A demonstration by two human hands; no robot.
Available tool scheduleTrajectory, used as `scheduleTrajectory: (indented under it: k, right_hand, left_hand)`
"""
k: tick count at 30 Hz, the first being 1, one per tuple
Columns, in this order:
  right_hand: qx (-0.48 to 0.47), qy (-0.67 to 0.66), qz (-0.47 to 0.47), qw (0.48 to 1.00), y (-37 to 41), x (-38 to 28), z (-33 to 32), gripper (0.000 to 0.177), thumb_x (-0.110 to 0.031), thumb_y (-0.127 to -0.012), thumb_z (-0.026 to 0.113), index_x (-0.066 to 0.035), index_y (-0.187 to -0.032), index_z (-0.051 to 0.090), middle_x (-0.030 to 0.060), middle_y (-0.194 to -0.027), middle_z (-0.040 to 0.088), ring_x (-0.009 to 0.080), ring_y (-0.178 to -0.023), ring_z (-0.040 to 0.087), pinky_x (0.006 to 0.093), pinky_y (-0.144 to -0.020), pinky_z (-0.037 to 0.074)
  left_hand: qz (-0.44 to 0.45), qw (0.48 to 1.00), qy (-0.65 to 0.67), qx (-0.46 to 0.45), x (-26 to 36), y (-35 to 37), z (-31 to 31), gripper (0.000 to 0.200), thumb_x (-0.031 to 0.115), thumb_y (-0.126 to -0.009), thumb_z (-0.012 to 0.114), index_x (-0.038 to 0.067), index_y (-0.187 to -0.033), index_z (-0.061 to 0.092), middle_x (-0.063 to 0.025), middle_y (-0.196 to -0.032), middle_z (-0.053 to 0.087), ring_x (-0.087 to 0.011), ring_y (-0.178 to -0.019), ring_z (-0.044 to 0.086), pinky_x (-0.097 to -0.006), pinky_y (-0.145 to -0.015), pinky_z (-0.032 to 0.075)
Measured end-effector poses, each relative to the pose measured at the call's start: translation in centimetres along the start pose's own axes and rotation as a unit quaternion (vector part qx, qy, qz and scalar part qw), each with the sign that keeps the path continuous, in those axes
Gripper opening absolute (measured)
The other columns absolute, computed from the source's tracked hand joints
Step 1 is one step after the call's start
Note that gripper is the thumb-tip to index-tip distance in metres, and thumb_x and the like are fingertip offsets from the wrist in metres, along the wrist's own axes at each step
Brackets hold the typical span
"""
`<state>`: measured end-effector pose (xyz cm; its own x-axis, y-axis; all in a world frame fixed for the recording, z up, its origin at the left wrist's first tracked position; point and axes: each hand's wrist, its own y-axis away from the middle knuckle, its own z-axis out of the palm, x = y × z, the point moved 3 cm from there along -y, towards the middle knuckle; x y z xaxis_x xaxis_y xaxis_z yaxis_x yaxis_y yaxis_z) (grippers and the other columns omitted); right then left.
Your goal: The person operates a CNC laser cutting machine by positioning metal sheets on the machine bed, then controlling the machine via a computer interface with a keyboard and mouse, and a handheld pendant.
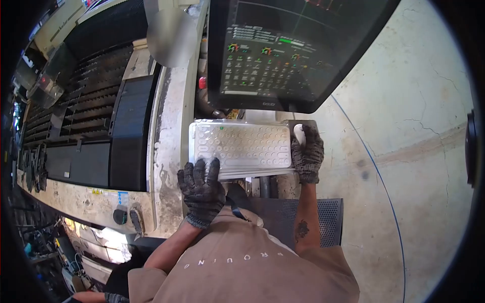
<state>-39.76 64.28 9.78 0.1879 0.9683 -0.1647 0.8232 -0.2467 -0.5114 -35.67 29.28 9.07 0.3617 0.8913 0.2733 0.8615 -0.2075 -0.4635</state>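
Resting on one keyboard (245, 146), curling round one mouse (299, 134): two gloved hands

The left hand (202, 192) is spreading its fingers apart, loosely bent, and their tips are lying over the keyboard's near left corner; whether they are pressing any key, I cannot tell. The right hand (307, 154) is curling its fingers over the mouse, which is sitting beneath them, its pale body showing along their left side. The keyboard is stretching between the two hands, mostly beyond the left fingertips and just left of the mouse.

Past the keyboard, one monitor (283, 55) is glowing with rows of small icons. Below the right forearm, one perforated dark panel (331, 217) is showing. Leftward, one large machine (81, 101) is spreading out its slatted bed and black panels. Rightward, one blue line (389, 202) is curving across the pale floor (353, 212). At the lower left, one more gloved hand (117, 298) is showing, partly cut off.
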Motion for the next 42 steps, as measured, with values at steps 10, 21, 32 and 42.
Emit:
scheduleTrajectory:
  k: [10,21,32,42]
  right_hand:
    - [-0.012,-0.03,0.021,0.999,0.4,0.3,-0.3,0.052,-0.035,-0.093,0.076,-0.017,-0.14,0.068,0.0132,-0.14,0.069,0.036,-0.128,0.064,0.0499,-0.111,0.05]
    - [0.009,-0.047,0.034,0.998,0.3,0.0,-1.0,0.047,-0.029,-0.091,0.076,-0.016,-0.136,0.071,0.0138,-0.138,0.07,0.0354,-0.127,0.066,0.0485,-0.111,0.051]
    - [-0.018,-0.075,0.036,0.996,0.5,-0.1,-1.6,0.053,-0.036,-0.094,0.07,-0.015,-0.142,0.066,0.0177,-0.142,0.065,0.0386,-0.131,0.06,0.055,-0.116,0.042]
    - [-0.019,-0.048,-0.018,0.999,0.7,0.6,-0.2,0.057,-0.043,-0.093,0.068,-0.015,-0.143,0.066,0.0188,-0.146,0.063,0.0381,-0.132,0.06,0.0544,-0.116,0.042]
  left_hand:
    - [-0.014,0.998,-0.011,0.068,0.8,-0.6,1.3,0.072,0.019,-0.076,0.073,0.02,-0.148,0.065,-0.0259,-0.127,0.061,-0.0499,-0.124,0.055,-0.068,-0.117,0.035]
    - [-0.014,0.995,0.031,0.089,0.8,-0.7,1.5,0.08,0.019,-0.07,0.079,0.021,-0.148,0.064,-0.0259,-0.12,0.06,-0.0452,-0.117,0.057,-0.0624,-0.109,0.042]
    - [-0.004,0.995,0.012,0.095,0.3,-0.2,2.5,0.083,0.024,-0.071,0.081,0.019,-0.152,0.061,-0.0252,-0.124,0.057,-0.0441,-0.116,0.056,-0.0605,-0.103,0.044]
    - [-0.004,0.994,0.013,0.111,0.9,-0.8,1.2,0.08,0.035,-0.078,0.083,0.02,-0.153,0.059,-0.0223,-0.118,0.06,-0.0413,-0.109,0.059,-0.058,-0.095,0.048]
